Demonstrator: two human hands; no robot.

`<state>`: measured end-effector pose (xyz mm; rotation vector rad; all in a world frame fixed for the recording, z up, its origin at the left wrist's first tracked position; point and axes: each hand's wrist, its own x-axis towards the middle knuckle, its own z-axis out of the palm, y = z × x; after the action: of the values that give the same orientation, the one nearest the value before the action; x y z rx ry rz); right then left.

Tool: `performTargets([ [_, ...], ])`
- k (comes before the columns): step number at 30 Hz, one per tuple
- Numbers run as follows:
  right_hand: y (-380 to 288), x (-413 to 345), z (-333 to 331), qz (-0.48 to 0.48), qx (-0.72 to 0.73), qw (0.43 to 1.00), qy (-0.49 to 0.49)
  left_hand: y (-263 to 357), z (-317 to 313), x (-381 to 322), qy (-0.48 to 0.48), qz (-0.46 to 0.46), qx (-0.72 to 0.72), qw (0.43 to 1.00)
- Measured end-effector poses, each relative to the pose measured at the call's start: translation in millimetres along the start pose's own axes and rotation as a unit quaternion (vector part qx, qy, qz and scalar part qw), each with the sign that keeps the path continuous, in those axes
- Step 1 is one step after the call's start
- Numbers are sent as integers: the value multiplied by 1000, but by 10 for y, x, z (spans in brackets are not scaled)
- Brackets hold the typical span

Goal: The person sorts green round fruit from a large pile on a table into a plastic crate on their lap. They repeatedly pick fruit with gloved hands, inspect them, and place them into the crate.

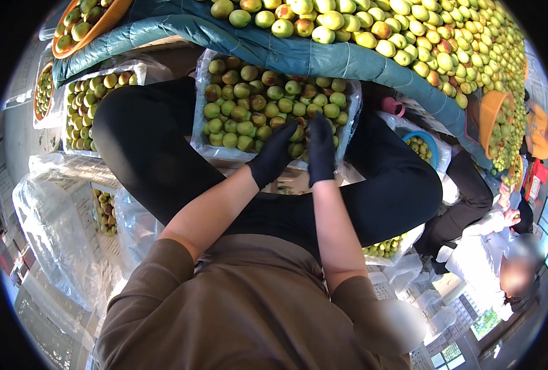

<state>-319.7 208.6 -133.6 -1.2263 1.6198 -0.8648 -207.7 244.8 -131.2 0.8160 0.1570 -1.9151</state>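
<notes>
Between my knees stands a plastic-lined crate (pixel 200 106) full of green and reddish-brown jujube fruits (pixel 244 113). Both my hands wear dark gloves and reach into its near right part. My left hand (pixel 276 152) lies over the fruits near the front edge, its fingers pointing up and to the right. Close beside it on the right is my right hand (pixel 320 145), its fingers stretched away from me among the fruits. A few fruits show in the gap between the hands. Whether either palm holds a fruit is hidden by the gloves.
Beyond the crate a green quilted cover (pixel 292 55) edges a large heap of jujubes (pixel 394 27). Orange baskets (pixel 487 122) stand at both sides. Another filled crate (pixel 140 74) is by my left knee. A co-worker in white (pixel 480 245) sits at the right; another person (pixel 540 134) is farther off.
</notes>
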Motion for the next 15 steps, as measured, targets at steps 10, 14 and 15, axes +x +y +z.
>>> performTargets([
  [10, -209, 325, -76, -41, -112, 992, 33, 50, 328, -170, 6, 17, 46, 999],
  [14, -197, 944, -176, -221, -304, 925, 63, 275, 236, -216, 212, 91, 45, 972],
  [15, -182, 1053, -202, -278, -351, 892, 62, 352, 198, -252, 205, 114, 53, 971],
])
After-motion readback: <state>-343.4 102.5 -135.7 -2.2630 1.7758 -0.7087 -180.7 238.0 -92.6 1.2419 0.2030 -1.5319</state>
